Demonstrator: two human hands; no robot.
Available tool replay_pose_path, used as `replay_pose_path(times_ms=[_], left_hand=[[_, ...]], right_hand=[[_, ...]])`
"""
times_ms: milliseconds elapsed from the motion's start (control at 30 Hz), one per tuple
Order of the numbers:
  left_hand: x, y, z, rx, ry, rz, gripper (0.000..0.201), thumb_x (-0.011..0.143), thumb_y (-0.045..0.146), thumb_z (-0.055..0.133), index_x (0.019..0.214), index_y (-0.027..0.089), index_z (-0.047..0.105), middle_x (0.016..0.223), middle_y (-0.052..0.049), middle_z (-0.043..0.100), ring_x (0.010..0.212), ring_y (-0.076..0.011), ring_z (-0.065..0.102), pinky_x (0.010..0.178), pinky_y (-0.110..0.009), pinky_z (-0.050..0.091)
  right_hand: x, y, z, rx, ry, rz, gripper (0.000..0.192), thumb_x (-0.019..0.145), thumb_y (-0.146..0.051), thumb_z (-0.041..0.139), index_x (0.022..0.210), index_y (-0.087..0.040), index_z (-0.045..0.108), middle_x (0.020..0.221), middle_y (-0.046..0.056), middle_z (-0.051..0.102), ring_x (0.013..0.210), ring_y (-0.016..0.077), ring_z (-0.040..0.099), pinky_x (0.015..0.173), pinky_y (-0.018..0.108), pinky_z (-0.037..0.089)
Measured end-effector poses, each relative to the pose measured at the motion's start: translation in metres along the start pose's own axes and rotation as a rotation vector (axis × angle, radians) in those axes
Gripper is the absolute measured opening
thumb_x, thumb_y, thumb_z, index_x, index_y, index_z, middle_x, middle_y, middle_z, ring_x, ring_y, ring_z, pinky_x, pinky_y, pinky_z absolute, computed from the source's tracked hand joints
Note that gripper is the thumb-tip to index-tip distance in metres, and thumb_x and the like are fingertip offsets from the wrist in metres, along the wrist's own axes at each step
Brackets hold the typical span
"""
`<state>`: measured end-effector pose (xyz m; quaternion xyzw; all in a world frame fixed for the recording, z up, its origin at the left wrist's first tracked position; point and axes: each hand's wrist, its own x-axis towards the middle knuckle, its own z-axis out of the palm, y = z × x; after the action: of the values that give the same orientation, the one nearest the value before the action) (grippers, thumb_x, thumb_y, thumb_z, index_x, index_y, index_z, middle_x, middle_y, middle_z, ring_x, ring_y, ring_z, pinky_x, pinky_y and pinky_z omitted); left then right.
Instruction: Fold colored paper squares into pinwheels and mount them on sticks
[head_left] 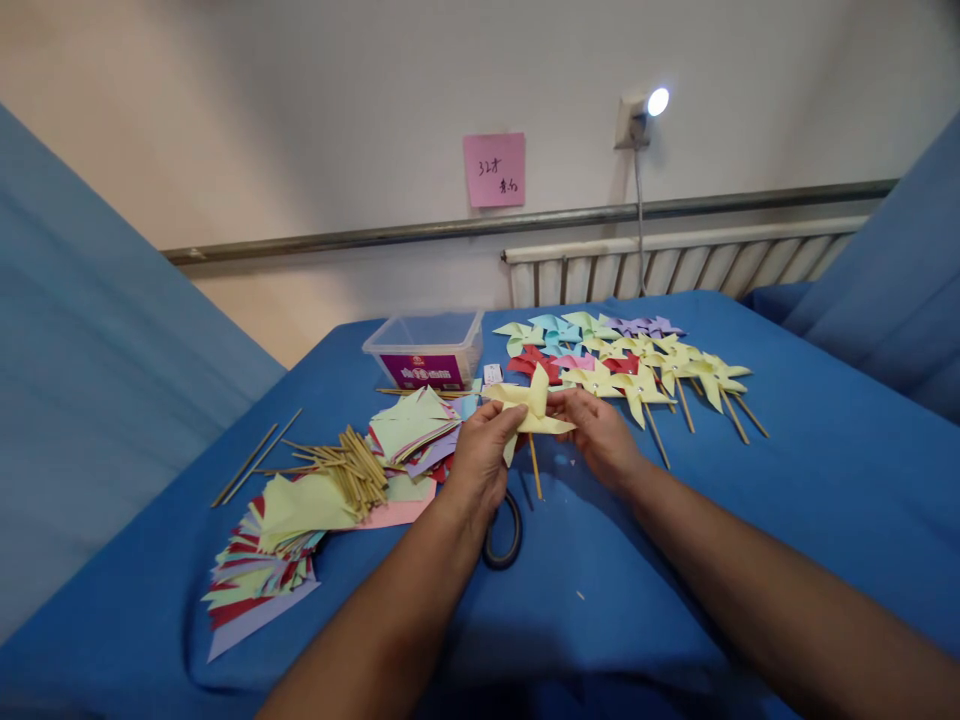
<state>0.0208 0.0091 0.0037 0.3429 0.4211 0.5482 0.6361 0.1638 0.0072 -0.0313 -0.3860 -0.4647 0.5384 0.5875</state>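
Blue cloth covers the table (825, 480); near its front edge scissors (504, 535) lie under the wrists. Both hands, left (480, 462) and right (600, 432), pinch a yellow pinwheel (531, 405) just above it; holding the folds square over the stick looks wise. Beyond lie finished pinwheels (637, 360).
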Motion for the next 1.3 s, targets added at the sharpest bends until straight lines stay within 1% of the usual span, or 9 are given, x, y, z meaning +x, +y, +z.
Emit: replay_pose_path(times_ms=[100, 167, 300, 467, 600, 700, 767, 1100, 1300], left_hand=[[0.0, 0.0, -0.001, -0.015, 0.042, 0.005, 0.025, 0.057, 0.025, 0.081, 0.069, 0.015, 0.062, 0.063, 0.0, 0.063, 0.055, -0.0107, 0.056, 0.056, -0.023, 0.043], [-0.001, -0.001, 0.0, -0.026, 0.041, 0.0, 0.026, 0.056, 0.024, 0.081, 0.067, 0.015, 0.059, 0.062, 0.002, 0.062, 0.054, -0.0102, 0.055, 0.055, -0.022, 0.042], [-0.003, -0.002, 0.003, -0.026, 0.025, -0.011, 0.028, 0.055, 0.024, 0.081, 0.067, 0.015, 0.058, 0.064, 0.001, 0.063, 0.056, -0.0106, 0.056, 0.058, -0.023, 0.043], [-0.003, -0.003, 0.003, -0.013, 0.029, -0.013, 0.028, 0.053, 0.023, 0.082, 0.068, 0.015, 0.06, 0.065, 0.0, 0.063, 0.058, -0.0111, 0.057, 0.061, -0.024, 0.043], [-0.004, -0.003, 0.003, -0.015, 0.027, -0.002, 0.027, 0.055, 0.024, 0.081, 0.066, 0.016, 0.059, 0.063, 0.001, 0.062, 0.057, -0.0106, 0.055, 0.06, -0.024, 0.042], [-0.004, -0.003, 0.004, -0.001, 0.033, 0.036, 0.024, 0.057, 0.025, 0.08, 0.067, 0.015, 0.061, 0.066, 0.0, 0.064, 0.06, -0.0113, 0.057, 0.062, -0.024, 0.042], [-0.004, -0.004, 0.004, 0.003, 0.029, 0.045, 0.023, 0.057, 0.024, 0.08, 0.069, 0.015, 0.062, 0.069, -0.001, 0.066, 0.062, -0.0117, 0.058, 0.065, -0.024, 0.043], [-0.004, -0.003, 0.003, -0.024, 0.008, 0.024, 0.021, 0.058, 0.022, 0.08, 0.07, 0.014, 0.064, 0.069, -0.001, 0.067, 0.062, -0.0115, 0.059, 0.064, -0.024, 0.044], [-0.006, 0.003, 0.005, -0.147, 0.004, -0.079, 0.018, 0.057, 0.014, 0.079, 0.071, 0.015, 0.066, 0.067, -0.001, 0.066, 0.058, -0.0111, 0.058, 0.055, -0.022, 0.043]], right_hand=[[-0.005, 0.002, 0.004, -0.237, 0.013, -0.182, 0.049, 0.065, -0.048, 0.08, 0.1, -0.021, 0.059, 0.097, 0.006, 0.07, 0.089, 0.0215, 0.067, 0.076, 0.034, 0.052], [-0.008, 0.003, 0.007, -0.352, 0.031, -0.252, 0.044, 0.068, -0.042, 0.08, 0.1, -0.021, 0.058, 0.098, 0.005, 0.071, 0.088, 0.0209, 0.067, 0.081, 0.036, 0.052], [-0.01, 0.003, 0.01, -0.465, 0.049, -0.297, 0.023, 0.079, -0.041, 0.069, 0.088, -0.021, 0.061, 0.082, 0.002, 0.071, 0.074, 0.0181, 0.066, 0.071, 0.032, 0.052], [-0.009, 0.003, 0.008, -0.464, 0.068, -0.291, 0.02, 0.08, -0.04, 0.067, 0.084, -0.021, 0.063, 0.077, 0.0, 0.07, 0.07, 0.0169, 0.065, 0.068, 0.03, 0.051], [-0.009, 0.004, 0.008, -0.405, 0.075, -0.275, 0.027, 0.079, -0.042, 0.068, 0.095, -0.022, 0.061, 0.091, 0.003, 0.07, 0.079, 0.0189, 0.066, 0.073, 0.034, 0.053], [-0.011, 0.003, 0.009, -0.413, 0.123, -0.331, 0.051, 0.072, -0.042, 0.076, 0.115, -0.024, 0.053, 0.114, 0.008, 0.065, 0.093, 0.0216, 0.065, 0.08, 0.037, 0.053], [-0.012, 0.003, 0.011, -0.485, 0.132, -0.394, 0.063, 0.069, -0.038, 0.079, 0.123, -0.025, 0.048, 0.12, 0.01, 0.061, 0.098, 0.0225, 0.063, 0.083, 0.039, 0.053], [-0.009, 0.007, 0.007, -0.714, 0.127, -0.535, 0.041, 0.082, -0.033, 0.067, 0.12, -0.024, 0.053, 0.106, 0.008, 0.065, 0.092, 0.0228, 0.063, 0.085, 0.04, 0.051], [-0.01, -0.002, 0.004, -0.695, 0.008, -0.614, 0.049, 0.079, -0.032, 0.072, 0.122, -0.024, 0.052, 0.112, 0.008, 0.064, 0.093, 0.0211, 0.063, 0.085, 0.038, 0.052]])
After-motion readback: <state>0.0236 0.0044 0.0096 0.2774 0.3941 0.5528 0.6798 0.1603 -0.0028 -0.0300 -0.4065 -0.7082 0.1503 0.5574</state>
